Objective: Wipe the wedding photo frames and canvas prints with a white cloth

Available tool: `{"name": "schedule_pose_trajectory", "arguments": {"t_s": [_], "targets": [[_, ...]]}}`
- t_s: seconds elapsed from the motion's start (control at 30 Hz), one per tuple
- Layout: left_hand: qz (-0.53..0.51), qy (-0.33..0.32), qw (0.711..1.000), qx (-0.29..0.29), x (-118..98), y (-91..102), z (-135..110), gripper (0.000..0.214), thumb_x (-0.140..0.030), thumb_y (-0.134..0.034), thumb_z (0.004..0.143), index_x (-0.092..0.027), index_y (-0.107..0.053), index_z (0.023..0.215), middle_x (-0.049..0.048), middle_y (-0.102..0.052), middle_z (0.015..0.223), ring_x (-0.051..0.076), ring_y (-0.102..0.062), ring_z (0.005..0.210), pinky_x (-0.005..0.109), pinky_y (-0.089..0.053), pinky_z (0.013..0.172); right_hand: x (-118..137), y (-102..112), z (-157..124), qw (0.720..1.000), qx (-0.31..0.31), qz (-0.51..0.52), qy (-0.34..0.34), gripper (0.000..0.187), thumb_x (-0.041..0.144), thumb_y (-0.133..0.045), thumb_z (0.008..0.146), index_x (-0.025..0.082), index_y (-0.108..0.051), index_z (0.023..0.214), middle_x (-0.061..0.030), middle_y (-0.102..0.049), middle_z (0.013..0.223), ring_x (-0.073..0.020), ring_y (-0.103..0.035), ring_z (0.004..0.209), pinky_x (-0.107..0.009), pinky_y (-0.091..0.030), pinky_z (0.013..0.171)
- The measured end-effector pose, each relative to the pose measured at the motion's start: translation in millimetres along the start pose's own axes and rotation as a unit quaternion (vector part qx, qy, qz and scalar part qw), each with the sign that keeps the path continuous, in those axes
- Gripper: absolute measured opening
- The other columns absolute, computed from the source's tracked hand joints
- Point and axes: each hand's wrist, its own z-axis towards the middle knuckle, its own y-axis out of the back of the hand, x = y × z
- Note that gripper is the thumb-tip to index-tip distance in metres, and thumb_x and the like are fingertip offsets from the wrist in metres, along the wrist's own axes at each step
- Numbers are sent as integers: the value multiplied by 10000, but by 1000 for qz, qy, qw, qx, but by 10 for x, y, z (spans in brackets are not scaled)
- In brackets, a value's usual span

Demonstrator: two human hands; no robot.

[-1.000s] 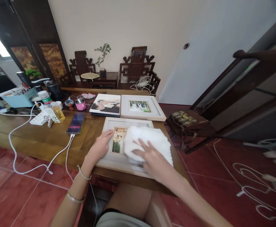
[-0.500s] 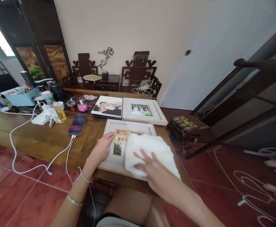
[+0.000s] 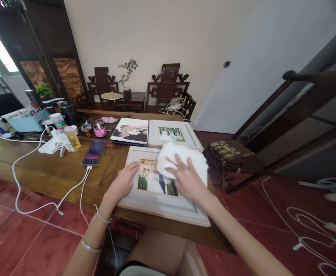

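White cloth [image 3: 199,159] has slid forward beneath the splayed right hand [image 3: 187,178], while the flat left hand [image 3: 124,181] apparently steadies the picture frame [image 3: 163,206].

a pink cup [image 3: 100,132] stands near a phone [image 3: 93,152].

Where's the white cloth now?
Right of centre in the head view, the white cloth lies under the right hand, over the far right corner of the nearer picture frame.
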Motion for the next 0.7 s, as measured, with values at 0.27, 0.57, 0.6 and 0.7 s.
{"name": "schedule_pose_trajectory", "arguments": {"t_s": [0.27,0.57,0.6,0.7], "targets": [[8,8,1000,-10,-31,-4,13,581,19,-312,765,-156,-462,1298,100,-441,1389,185,-373,1307,430,-309,1094,194,120,-125,996,66,23,56,621,-43,-397,602,186,-627,1132,-66,-383,1425,-358,-188,1348,-656,-137,1033],[-6,12,1000,-16,-54,7,8,574,19,-316,767,-154,-470,1293,106,-452,1380,190,-384,1300,427,-307,1095,600,587,-695,961,204,144,120,726,-73,-342,557,245,-599,1158,-6,-296,1466,-271,-172,1364,-553,-222,1074],[-6,11,1000,-13,-51,8,9,581,23,-317,762,-152,-469,1294,107,-449,1382,191,-382,1301,428,-308,1094,530,538,-614,970,173,129,112,740,-82,-332,568,242,-575,1188,-15,-278,1473,-264,-170,1365,-545,-240,1068],[-3,8,1000,-10,-40,8,12,587,27,-322,754,-146,-467,1296,112,-445,1384,197,-379,1302,439,-314,1089,259,347,-238,997,56,30,51,765,-138,-300,589,215,-542,1223,-43,-195,1500,-294,-134,1370,-580,-263,1039]]}}
